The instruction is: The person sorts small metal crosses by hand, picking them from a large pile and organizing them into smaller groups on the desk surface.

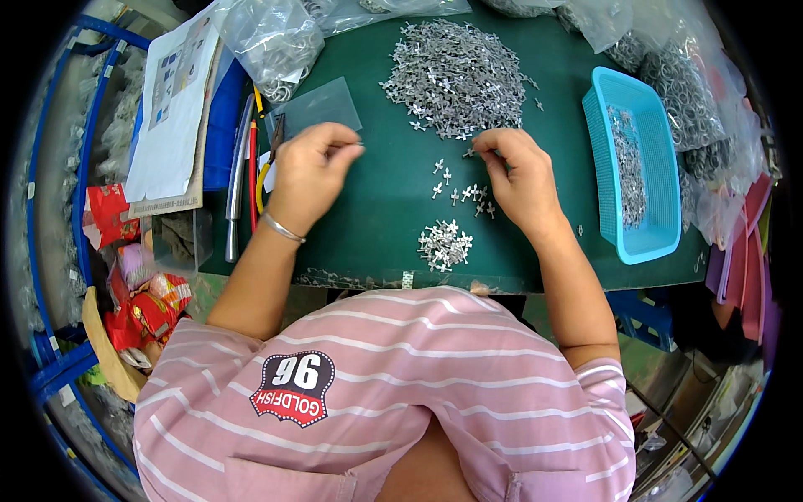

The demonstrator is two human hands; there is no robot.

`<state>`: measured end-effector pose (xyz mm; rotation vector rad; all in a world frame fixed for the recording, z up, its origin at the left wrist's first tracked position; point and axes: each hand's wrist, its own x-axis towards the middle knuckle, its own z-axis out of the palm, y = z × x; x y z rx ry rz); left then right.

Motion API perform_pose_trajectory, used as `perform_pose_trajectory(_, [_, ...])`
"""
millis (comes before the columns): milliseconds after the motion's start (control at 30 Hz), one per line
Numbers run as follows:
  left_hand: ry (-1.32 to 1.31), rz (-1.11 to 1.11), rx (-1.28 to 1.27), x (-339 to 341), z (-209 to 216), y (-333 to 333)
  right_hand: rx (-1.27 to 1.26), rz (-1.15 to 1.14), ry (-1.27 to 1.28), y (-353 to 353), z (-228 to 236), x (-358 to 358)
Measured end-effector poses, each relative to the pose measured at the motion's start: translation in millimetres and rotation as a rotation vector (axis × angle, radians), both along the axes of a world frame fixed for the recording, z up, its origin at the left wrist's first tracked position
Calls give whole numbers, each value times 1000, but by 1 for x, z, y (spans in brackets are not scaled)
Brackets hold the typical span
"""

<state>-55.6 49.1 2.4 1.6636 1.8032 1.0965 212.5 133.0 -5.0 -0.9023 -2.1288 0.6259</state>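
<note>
My left hand (311, 174), a metal bangle on its wrist, is closed in a pinch above the green table. Something tiny shows at its fingertips, too small to name. To the right, my right hand (523, 177) pinches at a small silver cross-shaped metal piece (469, 153). Beyond it rises a large heap of such pieces (458, 77). Several loose pieces (480, 192) lie between my hands. Closer to my body sits a small pile (445, 245) of the same pieces.
A turquoise plastic basket (602, 159) with small metal parts stands at the right. Plastic bags of metal rings (682, 92) crowd the far right. Pliers (276, 138), a red pen-like tool (253, 180) and papers (171, 109) lie left, beside a clear sheet (322, 107).
</note>
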Motion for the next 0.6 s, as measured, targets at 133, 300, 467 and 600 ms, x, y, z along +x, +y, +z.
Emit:
perform_pose_trajectory(133, [295,42,46,-29,-3,-6,112,104,-115,6,-11,-3])
perform_pose_trajectory(300, [178,-18,116,-11,0,-3,68,226,-186,3,-8,15])
perform_pose_trajectory(467, [117,-313,157,37,-4,20,-45,38,-43,-1,-1,26])
perform_pose_trajectory(600, [150,-354,104,54,-24,35,34,71,-119,-10,-11,15])
